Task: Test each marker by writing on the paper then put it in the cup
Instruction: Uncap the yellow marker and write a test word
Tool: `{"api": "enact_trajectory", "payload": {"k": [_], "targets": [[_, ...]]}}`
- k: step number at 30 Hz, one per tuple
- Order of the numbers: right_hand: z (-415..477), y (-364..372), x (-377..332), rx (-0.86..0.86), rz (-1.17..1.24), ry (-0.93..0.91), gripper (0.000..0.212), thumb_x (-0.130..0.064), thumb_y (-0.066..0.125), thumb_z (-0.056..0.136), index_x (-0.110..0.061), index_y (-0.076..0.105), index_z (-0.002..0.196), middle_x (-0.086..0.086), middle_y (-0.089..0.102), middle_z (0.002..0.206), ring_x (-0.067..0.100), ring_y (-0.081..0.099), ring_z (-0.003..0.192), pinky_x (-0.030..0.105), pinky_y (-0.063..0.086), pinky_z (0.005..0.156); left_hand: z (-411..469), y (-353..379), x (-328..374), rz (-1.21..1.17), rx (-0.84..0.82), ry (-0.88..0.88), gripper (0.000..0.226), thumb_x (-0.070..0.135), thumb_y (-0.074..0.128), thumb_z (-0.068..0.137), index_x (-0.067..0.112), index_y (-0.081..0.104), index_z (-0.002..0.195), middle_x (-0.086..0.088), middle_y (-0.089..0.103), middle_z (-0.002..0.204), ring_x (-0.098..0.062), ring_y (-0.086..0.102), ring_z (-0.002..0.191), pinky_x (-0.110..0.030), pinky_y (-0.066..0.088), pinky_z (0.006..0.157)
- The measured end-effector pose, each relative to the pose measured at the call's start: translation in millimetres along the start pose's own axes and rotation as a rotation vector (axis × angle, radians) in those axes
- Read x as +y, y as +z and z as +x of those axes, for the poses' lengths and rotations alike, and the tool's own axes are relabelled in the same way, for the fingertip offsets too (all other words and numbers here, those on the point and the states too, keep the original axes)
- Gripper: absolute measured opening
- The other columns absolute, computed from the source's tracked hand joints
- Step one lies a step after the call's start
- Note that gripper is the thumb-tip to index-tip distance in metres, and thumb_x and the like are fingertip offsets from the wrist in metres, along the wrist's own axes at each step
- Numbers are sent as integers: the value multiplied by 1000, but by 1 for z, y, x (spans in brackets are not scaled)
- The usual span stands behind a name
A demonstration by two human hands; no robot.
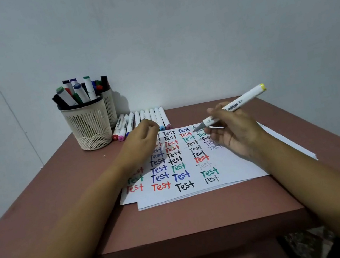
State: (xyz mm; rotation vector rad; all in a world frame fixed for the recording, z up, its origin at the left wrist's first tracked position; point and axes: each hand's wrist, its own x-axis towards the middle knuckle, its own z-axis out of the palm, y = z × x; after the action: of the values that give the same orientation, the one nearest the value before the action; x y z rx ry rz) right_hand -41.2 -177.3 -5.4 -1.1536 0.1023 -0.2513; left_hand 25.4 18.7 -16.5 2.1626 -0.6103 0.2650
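Here the right hand grips a white marker with a yellow end cap, its grey tip poised just above the top right of the paper; whether the tip touches the sheet cannot be told. The left hand rests on the paper's upper left, fingers curled loosely, gripping nothing. The cup, already full of markers, stands beyond the paper's far left corner; a row of untested markers lies just behind the paper's far edge. To do this step well, I judge, press the left hand flat so the sheet cannot slide; bring the tip down in the blank space right of the written columns; write slowly enough to show a faint ink.
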Motion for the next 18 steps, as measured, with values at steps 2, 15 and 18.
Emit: {"api": "enact_trajectory", "payload": {"k": [2,15,18], "targets": [[2,-3,3,31,-45,-17,26,-8,62,89,-19,43,75,6,53,62,14,50,45,18,36,39,3,1,-3,-32,-4,-29,28,18,32,99,11,54,114,12,49,81,-3,47,74,-27,36,68],[2,-5,12,261,-440,-154,36,-17,73,81,-17,44,61,-3,47,43,8,43,34,19,32,38,10,1,-16,-41,-6,-104,29,27,59,90,12,59,115,-1,62,96,-15,59,90,-24,44,76],[2,-5,15,272,-543,-154,27,-8,64,81,-17,46,63,2,49,55,12,49,43,19,37,41,10,1,-14,-13,-10,-101,27,27,59,90,12,60,112,1,62,92,-9,56,81,-19,40,65]]}}
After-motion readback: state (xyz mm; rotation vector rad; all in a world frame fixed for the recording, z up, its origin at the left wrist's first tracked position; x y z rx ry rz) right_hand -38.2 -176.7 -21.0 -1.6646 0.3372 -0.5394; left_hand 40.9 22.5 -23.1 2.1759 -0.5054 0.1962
